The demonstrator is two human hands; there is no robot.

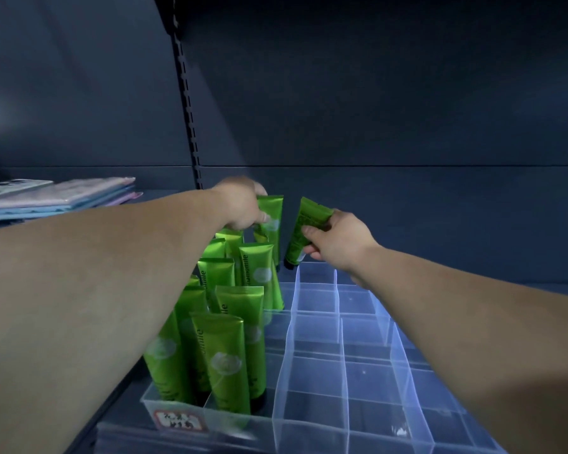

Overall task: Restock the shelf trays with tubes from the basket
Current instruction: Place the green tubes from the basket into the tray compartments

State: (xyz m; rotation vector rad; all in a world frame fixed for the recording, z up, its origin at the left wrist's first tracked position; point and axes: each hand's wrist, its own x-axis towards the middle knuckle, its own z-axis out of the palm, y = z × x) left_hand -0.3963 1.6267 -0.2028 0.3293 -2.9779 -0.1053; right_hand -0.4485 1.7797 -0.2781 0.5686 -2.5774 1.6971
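Head view: gripped glossy green plastic tube [271, 213] in left hand [243, 204] at far end of clear plastic compartment tray [343, 371]; held second green tube [304, 231], tilted, in right hand [338, 240]. Possibly risked toppling standing tubes [223, 355] through collision.

A shop: slotted shelving upright [187, 103], labelled clear divider tray [358, 355] of identical tubes [223, 362].

Your left arm [112, 273] and right arm [456, 306] both stretch far into the scene, converging toward the middle. Your left hand [243, 204] reaches farther, its back up and its fingers curled round a tube [273, 208]. Your right hand [340, 240] is just right of it and slightly nearer, thumb and fingers pinching a second tube [300, 231], held tilted.
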